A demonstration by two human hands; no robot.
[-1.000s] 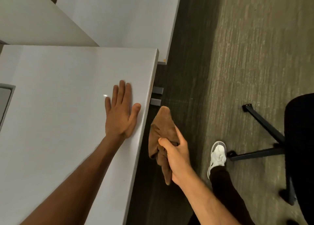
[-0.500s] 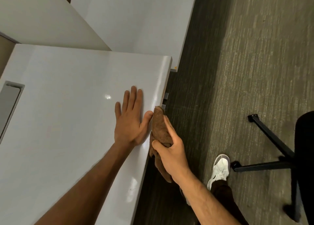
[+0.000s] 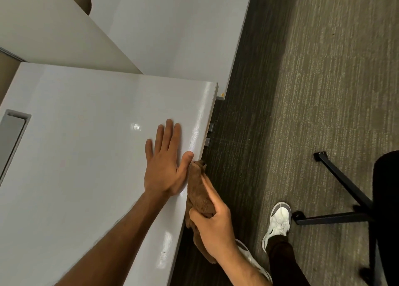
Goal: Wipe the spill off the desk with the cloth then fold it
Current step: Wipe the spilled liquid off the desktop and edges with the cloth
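My left hand (image 3: 165,160) lies flat and open on the white desk (image 3: 86,156), fingers spread, close to the desk's right edge. My right hand (image 3: 212,223) is shut on a bunched brown cloth (image 3: 197,190), index finger stretched along it. The cloth is pressed against the desk's right edge, just beside my left thumb, and its lower end hangs below my right hand. A small glossy wet spot (image 3: 136,126) shines on the desk just beyond my left fingertips.
A grey cable tray cut-out (image 3: 13,132) sits at the desk's left. A second white desk (image 3: 172,31) stands behind. On the carpet to the right are my white shoes (image 3: 278,223) and a black office chair (image 3: 386,199) with its base legs.
My right hand has brought the cloth from out over the floor in to the desk's right edge, beside my left thumb. My left hand has stayed flat on the desk.
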